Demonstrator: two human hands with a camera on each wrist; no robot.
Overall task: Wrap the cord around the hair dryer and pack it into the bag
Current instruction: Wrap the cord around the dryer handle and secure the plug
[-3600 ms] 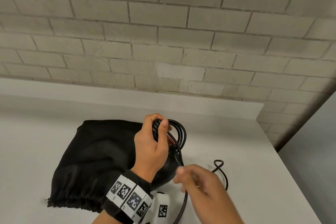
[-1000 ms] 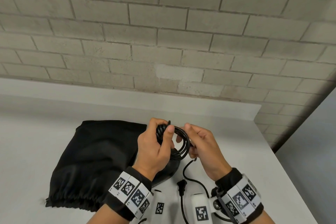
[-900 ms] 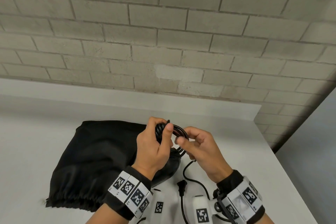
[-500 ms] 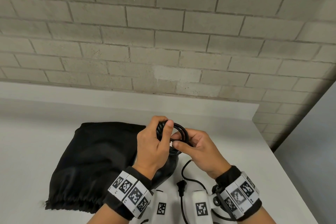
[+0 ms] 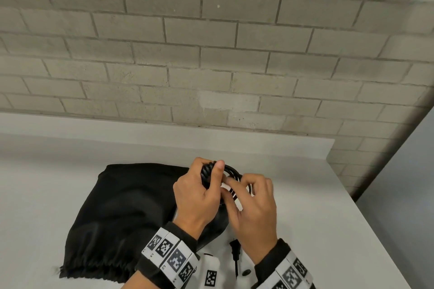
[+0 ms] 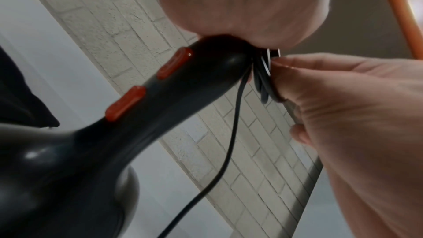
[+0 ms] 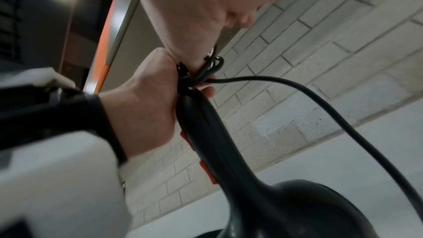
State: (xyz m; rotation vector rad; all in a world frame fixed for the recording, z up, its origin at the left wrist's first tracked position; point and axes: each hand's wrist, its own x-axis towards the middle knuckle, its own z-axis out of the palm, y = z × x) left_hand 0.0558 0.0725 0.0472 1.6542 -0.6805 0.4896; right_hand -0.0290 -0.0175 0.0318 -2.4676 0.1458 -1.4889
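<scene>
Left hand (image 5: 195,197) grips the hair dryer (image 6: 128,115) handle end w/ the coiled cord (image 5: 231,172), above the bench (image 5: 305,206), beside the bag (image 5: 122,206). Right hand (image 5: 252,209) pinches the coil. Risk: if either pinch gets loose, coils may spring open. The free tail w/ plug (image 5: 234,247) could catch on the bag mouth.

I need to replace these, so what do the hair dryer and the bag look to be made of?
The hair dryer looks like glossy black moulded plastic: light glints off its curved body, and it carries orange-red switches. The bag seems to be soft matte black fabric, since it lies creased, with a gathered edge; the exact weave cannot be told.
</scene>
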